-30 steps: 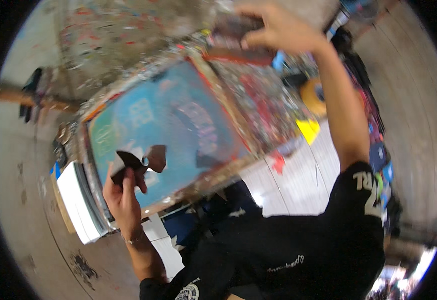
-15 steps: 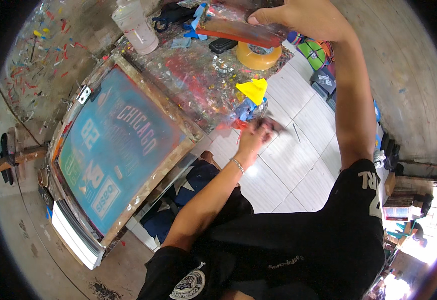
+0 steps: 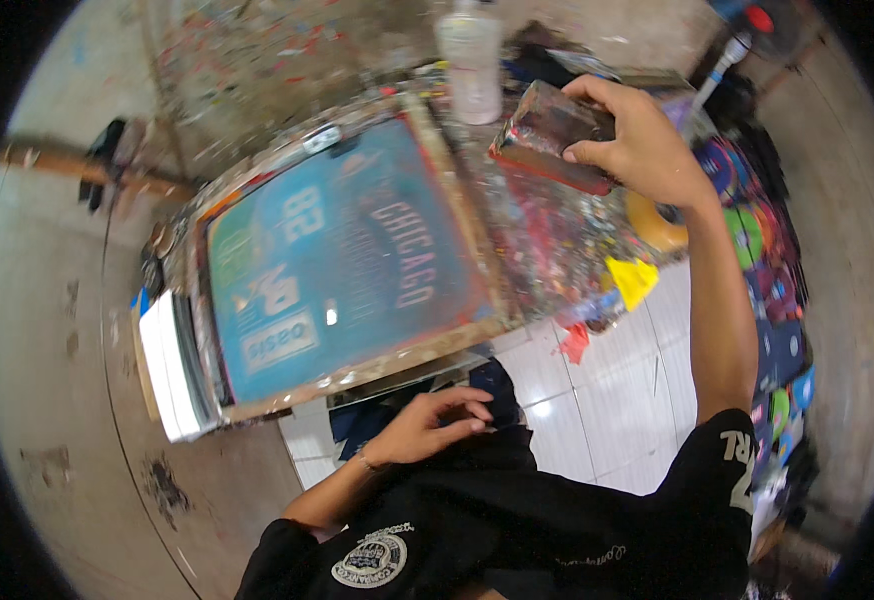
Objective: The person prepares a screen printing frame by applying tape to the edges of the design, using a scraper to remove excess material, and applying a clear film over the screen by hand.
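My right hand (image 3: pixel 647 145) grips a squeegee (image 3: pixel 547 125), a dark, ink-stained block with a red lower edge. It is held above the paint-spattered bench, between a cloudy plastic bottle and a yellow tape roll. My left hand (image 3: pixel 435 425) is in front of my body, near the front edge of a screen printing frame (image 3: pixel 357 370). Its fingers are loosely bent and apart, with nothing in them. Blue mesh (image 3: pixel 347 250) with pale lettering and shapes fills the wooden frame, which lies tilted on the left.
The cloudy bottle (image 3: pixel 472 70) stands behind the frame's far corner. The yellow tape roll (image 3: pixel 654 222), a yellow scrap (image 3: pixel 632 282) and a red scrap (image 3: pixel 575 342) are at the bench's right side. White sheets (image 3: pixel 179 365) are stacked under the frame's left side. Dark cloth (image 3: pixel 495 385) hangs below.
My left hand has come back from above the floor toward my body. My right hand still holds the squeegee, now lower in view. The view has turned, shifting the frame and bench right.
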`<state>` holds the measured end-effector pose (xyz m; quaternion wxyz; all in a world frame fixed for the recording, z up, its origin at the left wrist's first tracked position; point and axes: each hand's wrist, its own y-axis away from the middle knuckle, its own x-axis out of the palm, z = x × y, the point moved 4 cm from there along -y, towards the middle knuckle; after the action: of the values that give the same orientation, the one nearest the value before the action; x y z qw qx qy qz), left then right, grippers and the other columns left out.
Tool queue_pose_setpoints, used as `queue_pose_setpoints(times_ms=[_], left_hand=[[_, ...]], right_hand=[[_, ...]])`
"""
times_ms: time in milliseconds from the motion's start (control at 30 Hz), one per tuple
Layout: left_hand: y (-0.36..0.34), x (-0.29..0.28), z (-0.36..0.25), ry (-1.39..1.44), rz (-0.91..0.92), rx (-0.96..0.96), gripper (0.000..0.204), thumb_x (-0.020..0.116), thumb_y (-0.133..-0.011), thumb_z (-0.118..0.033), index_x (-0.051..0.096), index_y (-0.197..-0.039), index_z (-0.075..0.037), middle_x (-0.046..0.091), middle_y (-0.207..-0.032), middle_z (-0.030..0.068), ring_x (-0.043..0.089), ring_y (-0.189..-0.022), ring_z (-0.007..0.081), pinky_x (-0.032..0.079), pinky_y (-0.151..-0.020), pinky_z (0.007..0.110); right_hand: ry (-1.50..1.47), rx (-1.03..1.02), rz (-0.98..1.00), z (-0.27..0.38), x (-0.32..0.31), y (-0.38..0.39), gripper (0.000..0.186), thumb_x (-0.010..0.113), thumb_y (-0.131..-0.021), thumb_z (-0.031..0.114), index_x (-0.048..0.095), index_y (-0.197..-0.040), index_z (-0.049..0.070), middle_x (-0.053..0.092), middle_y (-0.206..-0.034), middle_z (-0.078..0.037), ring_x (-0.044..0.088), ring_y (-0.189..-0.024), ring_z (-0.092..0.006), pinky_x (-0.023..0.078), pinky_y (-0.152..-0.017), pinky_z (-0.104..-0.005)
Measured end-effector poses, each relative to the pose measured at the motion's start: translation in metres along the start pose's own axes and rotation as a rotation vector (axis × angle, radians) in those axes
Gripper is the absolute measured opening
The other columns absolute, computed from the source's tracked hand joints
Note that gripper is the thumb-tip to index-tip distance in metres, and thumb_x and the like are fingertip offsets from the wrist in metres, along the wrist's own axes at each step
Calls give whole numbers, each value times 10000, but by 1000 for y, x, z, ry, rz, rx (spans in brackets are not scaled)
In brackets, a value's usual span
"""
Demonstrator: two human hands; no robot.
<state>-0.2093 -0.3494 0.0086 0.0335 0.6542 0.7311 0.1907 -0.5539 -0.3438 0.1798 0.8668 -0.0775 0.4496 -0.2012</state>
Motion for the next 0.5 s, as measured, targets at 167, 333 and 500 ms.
queue_pose_setpoints(times_ms=[167, 333, 500], left_hand=[[94, -79, -13, -431, -831, 140, 303, 710, -866, -70, 624, -1148, -1, 663, -963, 73, 628, -860, 141, 504, -771, 277], [139, -89, -19, -859, -1132, 191, 378, 763, -788, -38, 623, -1137, -4, 660, -967, 101, 624, -852, 209, 482, -756, 299], [137, -100, -8, -906, -1093, 257, 407, 802, -741, -69, 623, -1103, -18, 644, -1020, 108, 573, -884, 254, 447, -790, 357]], right_hand=[[7, -259, 196, 43, 121, -99, 458, 727, -716, 81, 608, -1153, 10, 663, -1052, -240, 626, -1004, -414, 492, -862, -472], [236, -218, 341, 25, 226, -149, 456, 684, -722, 55, 618, -1173, 34, 655, -1075, -261, 628, -1007, -432, 499, -900, -493], [272, -207, 455, 18, 258, -153, 438, 730, -748, 98, 590, -1153, 7, 642, -1082, -238, 585, -1082, -386, 465, -917, -464]])
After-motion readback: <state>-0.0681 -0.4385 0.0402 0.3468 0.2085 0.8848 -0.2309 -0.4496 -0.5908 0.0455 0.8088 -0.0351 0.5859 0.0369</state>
